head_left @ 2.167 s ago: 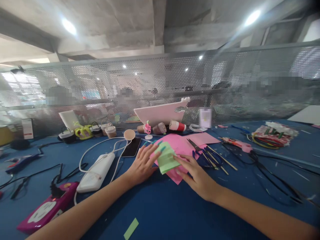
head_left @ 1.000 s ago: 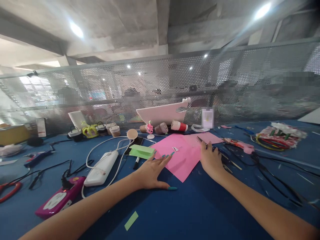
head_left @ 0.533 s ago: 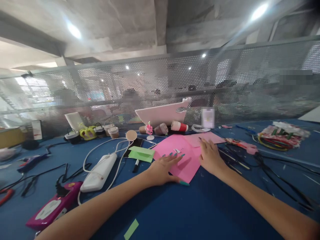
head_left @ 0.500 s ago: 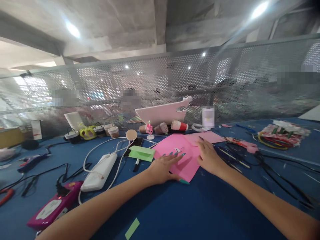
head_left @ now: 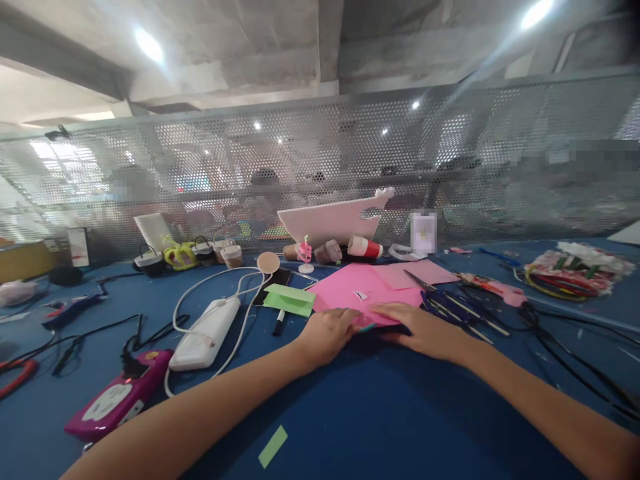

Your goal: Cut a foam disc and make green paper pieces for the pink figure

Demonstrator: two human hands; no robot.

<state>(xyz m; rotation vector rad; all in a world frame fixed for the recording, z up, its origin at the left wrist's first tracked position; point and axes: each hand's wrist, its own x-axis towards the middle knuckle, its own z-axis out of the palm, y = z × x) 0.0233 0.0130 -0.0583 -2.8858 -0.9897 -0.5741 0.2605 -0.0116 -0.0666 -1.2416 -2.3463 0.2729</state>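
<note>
A pink paper sheet lies on the blue table in front of me. My left hand has its fingers curled over the sheet's near edge and grips it. My right hand lies stretched out and flat on the same near edge, fingertips pointing left toward the left hand. A folded green paper rests just left of the pink sheet, beside a black marker. Scissors lie to the right of the sheet.
A white power bank with a cable, a phone and a magenta device sit to the left. Paper cups and a white foam board stand by the perforated metal screen. A glue gun, sticks and wires lie right. A green strip lies near me.
The green paper was set down at the left. My right hand came back from the scissors to the pink sheet. Both hands drew to its near edge, and its near corner no longer shows.
</note>
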